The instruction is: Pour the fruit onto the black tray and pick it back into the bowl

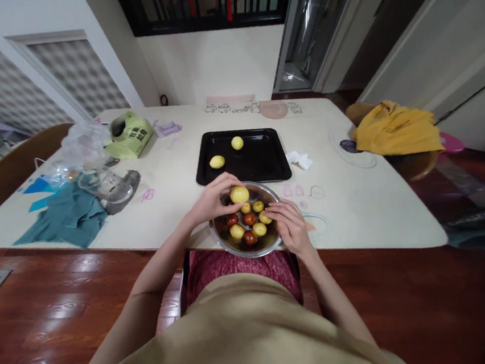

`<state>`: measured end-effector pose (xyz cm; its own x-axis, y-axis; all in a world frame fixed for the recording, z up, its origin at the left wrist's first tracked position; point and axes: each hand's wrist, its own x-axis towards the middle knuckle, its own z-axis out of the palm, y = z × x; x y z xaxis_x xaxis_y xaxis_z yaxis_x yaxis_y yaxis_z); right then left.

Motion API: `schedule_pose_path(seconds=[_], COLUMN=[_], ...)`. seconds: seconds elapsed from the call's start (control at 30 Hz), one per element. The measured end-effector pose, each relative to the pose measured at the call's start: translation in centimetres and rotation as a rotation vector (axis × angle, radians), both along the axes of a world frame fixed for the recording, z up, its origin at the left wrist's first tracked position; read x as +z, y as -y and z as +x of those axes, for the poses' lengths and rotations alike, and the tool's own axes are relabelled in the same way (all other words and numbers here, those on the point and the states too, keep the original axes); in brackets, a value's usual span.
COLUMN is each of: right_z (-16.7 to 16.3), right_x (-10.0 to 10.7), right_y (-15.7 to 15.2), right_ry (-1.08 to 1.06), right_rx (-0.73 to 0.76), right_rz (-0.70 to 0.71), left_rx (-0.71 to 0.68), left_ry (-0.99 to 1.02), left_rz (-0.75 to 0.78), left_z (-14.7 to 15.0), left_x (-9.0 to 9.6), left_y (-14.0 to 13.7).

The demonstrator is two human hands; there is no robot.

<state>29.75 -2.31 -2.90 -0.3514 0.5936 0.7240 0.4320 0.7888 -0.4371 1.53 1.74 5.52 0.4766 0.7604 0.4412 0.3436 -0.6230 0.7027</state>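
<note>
My left hand (216, 201) is closed around a yellow lemon (239, 195), held above the far left rim of a steel bowl (220, 240). Inside the bowl lie several small round fruits, some yellow (259, 230) and some dark red (250, 219); their kind is unclear. My right hand (290, 225) reaches over the bowl's right rim with its fingers stretched out. Its fingertips rest at a yellow fruit (265, 217) and partly cover it. Just beyond the bowl, a black baking tray (256, 154) carries two separate lemons, one farther back (237, 143) and one at the left (217, 162).
A crumpled white tissue (299, 160) lies right of the tray on the white table (368, 211). On the left are a green box (132, 134), a clear plastic bag (84, 142), a clear jug (107, 183) and a teal cloth (67, 216). Yellow fabric (397, 130) covers a chair.
</note>
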Motion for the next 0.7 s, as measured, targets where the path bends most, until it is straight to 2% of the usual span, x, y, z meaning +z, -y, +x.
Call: schedule_pose_path(seconds=[0.13,0.2,0.47,0.7], right_z=[0.0,-0.1,-0.2,-0.1], right_x=[0.1,0.1,0.3,0.2], right_y=[0.0,0.0,0.1,0.1], right_ry=[-0.01,-0.025,-0.018,-0.032], right_rx=[-0.003,-0.003,-0.009,-0.005], right_rz=[0.015,0.039,0.025,0.008], left_rx=[-0.196,-0.253,-0.324,-0.312], left_ry=[-0.068,-0.12,-0.15,-0.13], left_rz=[-0.081,-0.073,0.003,0.016], left_z=[-0.3,-0.6,-0.9,-1.2], left_x=[-0.3,-0.3,-0.9,-0.7], left_y=[0.2,0.3,-0.1,-0.2])
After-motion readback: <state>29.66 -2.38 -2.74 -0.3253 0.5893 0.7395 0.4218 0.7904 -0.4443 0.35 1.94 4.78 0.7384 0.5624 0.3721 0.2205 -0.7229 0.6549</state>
